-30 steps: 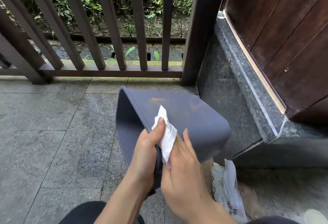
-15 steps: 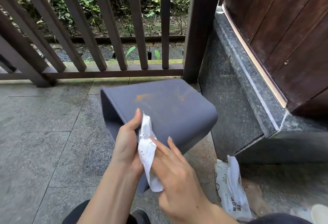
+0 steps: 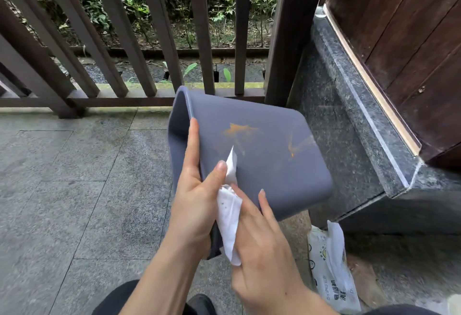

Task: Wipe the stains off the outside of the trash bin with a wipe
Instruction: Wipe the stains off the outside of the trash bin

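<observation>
Trash bin (image 3: 262,155) was tipped on its side above the floor (image 3: 74,190), stained wall up for access. Left hand (image 3: 197,197) gripped the rim to steady it; right hand (image 3: 264,247) pinched the wipe (image 3: 229,217) against the wall, short of the orange stains (image 3: 239,130).

We hold a grey trash bin (image 3: 262,165) tipped on its side, its open top turned to the left. Our left hand (image 3: 197,200) grips the rim, with the pointer finger lying along the edge and the thumb pressing a white wipe (image 3: 229,217) on the bin's side. Our right hand (image 3: 264,260) pinches the wipe lower down. Two orange stains (image 3: 239,130) sit on the bin above the wipe. A white pack (image 3: 329,269) lies on the stone floor (image 3: 62,190) to the right, near a dark stone step (image 3: 349,120). A brown railing (image 3: 119,40) stands behind the bin.
</observation>
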The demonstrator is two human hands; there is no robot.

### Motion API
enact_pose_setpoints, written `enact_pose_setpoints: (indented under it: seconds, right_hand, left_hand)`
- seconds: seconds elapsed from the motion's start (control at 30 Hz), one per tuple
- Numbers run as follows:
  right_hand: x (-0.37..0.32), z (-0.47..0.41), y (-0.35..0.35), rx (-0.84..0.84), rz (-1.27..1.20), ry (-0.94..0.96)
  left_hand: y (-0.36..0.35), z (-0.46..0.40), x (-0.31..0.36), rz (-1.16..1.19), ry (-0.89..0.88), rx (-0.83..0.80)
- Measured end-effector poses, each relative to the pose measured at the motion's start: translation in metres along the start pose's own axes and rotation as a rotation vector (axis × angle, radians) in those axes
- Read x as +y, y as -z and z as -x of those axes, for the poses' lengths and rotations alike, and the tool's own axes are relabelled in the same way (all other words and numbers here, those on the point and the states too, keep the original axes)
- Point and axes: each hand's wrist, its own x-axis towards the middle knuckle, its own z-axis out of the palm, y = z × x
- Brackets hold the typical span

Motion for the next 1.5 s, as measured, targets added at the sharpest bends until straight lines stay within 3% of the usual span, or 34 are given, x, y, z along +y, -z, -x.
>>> enact_pose_setpoints:
  seconds: [0.2, 0.37, 0.6, 0.67, 0.83, 0.9, 1.1, 1.37, 1.5]
  right_hand:
    - [0.012, -0.002, 0.009, -0.077, 0.044, -0.054]
    - [0.060, -0.003, 0.033, -0.084, 0.137, -0.457]
    - [0.091, -0.002, 0.040, -0.043, 0.103, -0.853]
    - [0.081, -0.003, 0.032, -0.083, 0.099, -0.794]
    - [0.020, -0.005, 0.005, -0.091, -0.029, -0.278]
    - [0.008, -0.003, 0.000, -0.091, -0.152, -0.172]
    - [0.007, -0.002, 0.002, -0.066, -0.263, -0.133]
    - [-0.006, 0.011, 0.000, -0.249, -0.169, 0.000]
    - [-0.009, 0.018, -0.001, -0.190, -0.124, 0.095]
  left_hand:
    - [0.002, -0.002, 0.001, -0.041, -0.022, 0.038]
    - [0.014, 0.002, 0.011, -0.050, -0.058, 0.070]
    - [0.025, 0.010, 0.020, -0.064, -0.103, 0.017]
    - [0.020, 0.011, 0.015, -0.083, -0.091, 0.022]
    - [0.001, 0.008, 0.000, -0.178, -0.046, 0.032]
    - [0.000, 0.008, -0.002, -0.203, -0.024, 0.029]
    - [-0.002, 0.003, -0.005, -0.173, 0.027, 0.071]
    - [0.009, -0.017, -0.003, -0.223, 0.067, 0.121]
    - [0.012, -0.014, -0.003, -0.197, 0.090, 0.167]
